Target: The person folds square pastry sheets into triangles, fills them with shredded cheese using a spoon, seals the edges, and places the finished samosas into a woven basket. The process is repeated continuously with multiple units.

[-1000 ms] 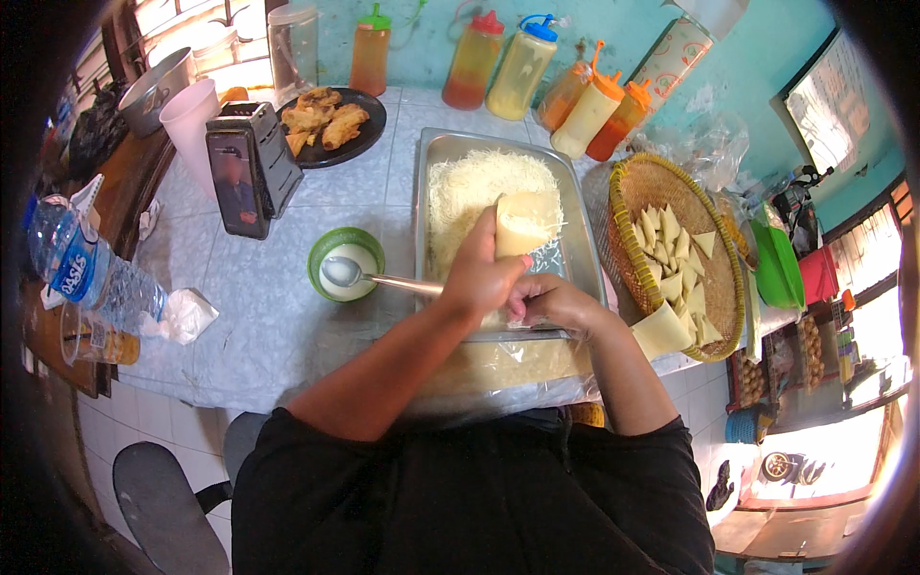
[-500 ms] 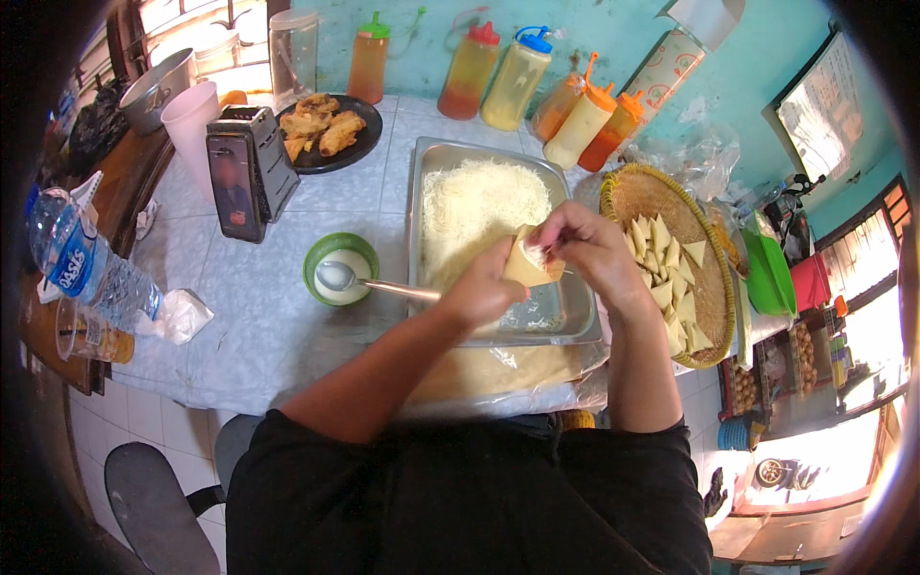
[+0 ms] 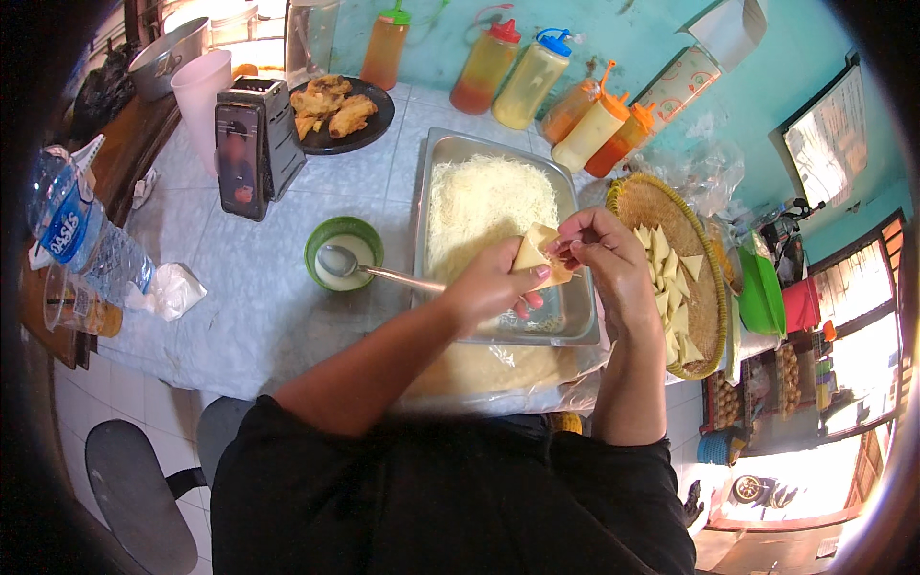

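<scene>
A pale pastry wrapper (image 3: 535, 247), rolled into a cone, sits in my left hand (image 3: 487, 287), its fingers closed round it over the tray. My right hand (image 3: 606, 254) has its fingertips pinched together at the cone's open end; whatever they hold is too small to make out. Below lies a metal tray (image 3: 586, 326) with a heap of white shreds (image 3: 494, 196). A metal spoon (image 3: 402, 279) dips into a green bowl (image 3: 316, 268) of whitish liquid; its handle runs over the tray's rim to my left hand, which hides the end. Folded triangular pastries (image 3: 674, 287) lie on a round woven tray (image 3: 714, 216) at right.
Several squeeze bottles (image 3: 527, 81) line the wall. A black plate of fried food (image 3: 345, 110) stands behind a phone (image 3: 240, 161) leaning on a box grater (image 3: 278, 134). At left are a water bottle (image 3: 105, 240), a plastic cup (image 3: 81, 302) and crumpled tissue (image 3: 177, 290). Wrapper sheets (image 3: 489, 372) lie in front.
My right fingertips have drawn back from inside the cone to its edge. The cone is tipped more upright in my left hand, and the view has shifted slightly.
</scene>
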A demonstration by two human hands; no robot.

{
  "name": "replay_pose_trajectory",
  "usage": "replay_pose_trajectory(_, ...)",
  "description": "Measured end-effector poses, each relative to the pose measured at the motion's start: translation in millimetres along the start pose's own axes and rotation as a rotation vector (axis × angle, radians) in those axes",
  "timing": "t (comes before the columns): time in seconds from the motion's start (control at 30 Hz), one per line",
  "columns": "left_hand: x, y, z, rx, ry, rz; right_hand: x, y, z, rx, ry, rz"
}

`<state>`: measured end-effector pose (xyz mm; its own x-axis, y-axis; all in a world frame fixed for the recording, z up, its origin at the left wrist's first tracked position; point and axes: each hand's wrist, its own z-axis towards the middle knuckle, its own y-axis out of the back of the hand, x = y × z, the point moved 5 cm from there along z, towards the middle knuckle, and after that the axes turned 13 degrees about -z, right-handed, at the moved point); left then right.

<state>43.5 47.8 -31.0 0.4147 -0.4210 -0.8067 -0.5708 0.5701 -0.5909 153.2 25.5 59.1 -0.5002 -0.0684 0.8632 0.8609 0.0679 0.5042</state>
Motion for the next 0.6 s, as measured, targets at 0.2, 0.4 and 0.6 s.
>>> replay_pose_trajectory(0.2,-0.7,-0.7,-1.9,0.001,0.033,-0.163,3.7,-3.1,3.8,0.009,-0.03,-0.04)
replay_pose_trajectory(0.4,-3.9,2.1,-1.7,-0.007,0.008,-0.183,12.3,18.4,-6.2,-0.148,-0.012,-0.15)
replay_pose_trajectory(0.6,-0.5,2.5,0.7,0.016,-0.047,-0.203,5.4,13.0,-9.9,-0.126,0.012,-0.104)
